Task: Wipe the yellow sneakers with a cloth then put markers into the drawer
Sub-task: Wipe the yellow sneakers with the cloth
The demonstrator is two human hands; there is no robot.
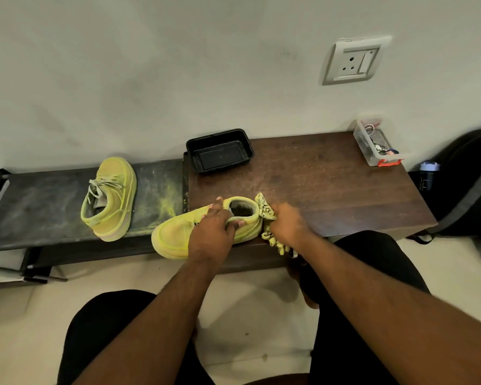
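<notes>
One yellow sneaker lies at the front edge of the brown wooden table, toe pointing left. My left hand grips its collar, fingers curled over the opening. My right hand holds a yellow patterned cloth bunched against the sneaker's heel. The second yellow sneaker stands alone on the dark low bench to the left. No markers or drawer are visible.
An empty black tray sits at the table's back left. A clear plastic box with keys stands at the back right corner. A dark backpack and a bottle are on the floor to the right. My knees are below the table.
</notes>
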